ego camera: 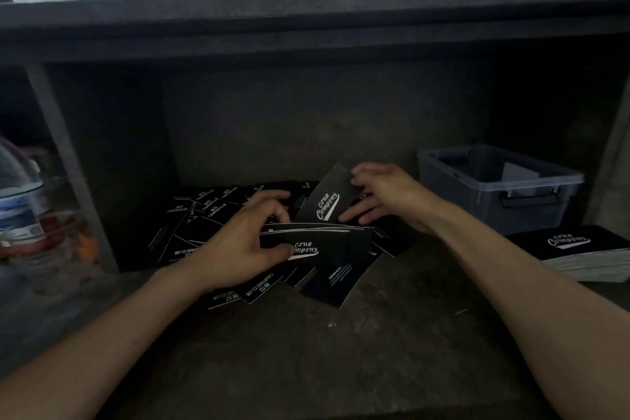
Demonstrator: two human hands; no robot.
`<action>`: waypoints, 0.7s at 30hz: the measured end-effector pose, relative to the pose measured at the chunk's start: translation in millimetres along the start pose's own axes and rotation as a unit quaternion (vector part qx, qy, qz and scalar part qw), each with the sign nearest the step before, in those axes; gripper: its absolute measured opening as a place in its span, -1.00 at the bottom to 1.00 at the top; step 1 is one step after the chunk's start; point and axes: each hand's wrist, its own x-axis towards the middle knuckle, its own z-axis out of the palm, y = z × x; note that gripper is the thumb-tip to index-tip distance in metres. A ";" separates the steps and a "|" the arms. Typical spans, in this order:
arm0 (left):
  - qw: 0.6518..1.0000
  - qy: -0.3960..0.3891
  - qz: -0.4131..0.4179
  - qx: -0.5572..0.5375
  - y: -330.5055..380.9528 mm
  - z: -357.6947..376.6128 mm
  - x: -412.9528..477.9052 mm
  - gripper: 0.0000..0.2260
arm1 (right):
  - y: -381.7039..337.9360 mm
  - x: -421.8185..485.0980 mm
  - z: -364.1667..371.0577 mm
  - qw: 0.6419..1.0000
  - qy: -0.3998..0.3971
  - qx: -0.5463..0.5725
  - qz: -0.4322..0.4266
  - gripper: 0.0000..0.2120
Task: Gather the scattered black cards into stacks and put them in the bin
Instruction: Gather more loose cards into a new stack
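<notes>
Left hand [238, 242], right hand [385, 198] grip cards [327, 244].

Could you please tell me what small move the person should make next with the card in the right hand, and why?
Probably lay the tilted card that the right hand pinches onto the small stack gripped by the left hand: it hangs just above that stack, and many scattered cards lie ungathered.
</notes>
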 end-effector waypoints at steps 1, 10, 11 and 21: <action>1.000 0.003 -0.002 -0.003 0.7 0.2 0.1 -0.68 | 0.5 1.2 -0.3 1.000 -0.012 0.011 0.017 -0.89; 0.996 -0.043 0.029 -0.078 7.0 2.1 -2.3 -0.43 | 0.3 4.8 -24.1 0.979 -0.003 -0.198 0.051 -0.80; 0.996 -0.038 0.038 -0.070 7.7 1.3 -2.1 -0.46 | 1.2 5.1 -28.8 0.960 0.032 -0.273 0.044 -0.85; 0.999 -0.029 0.031 -0.032 8.9 2.3 -1.8 -0.61 | 8.3 5.4 -27.5 0.831 0.090 -0.547 0.052 -0.81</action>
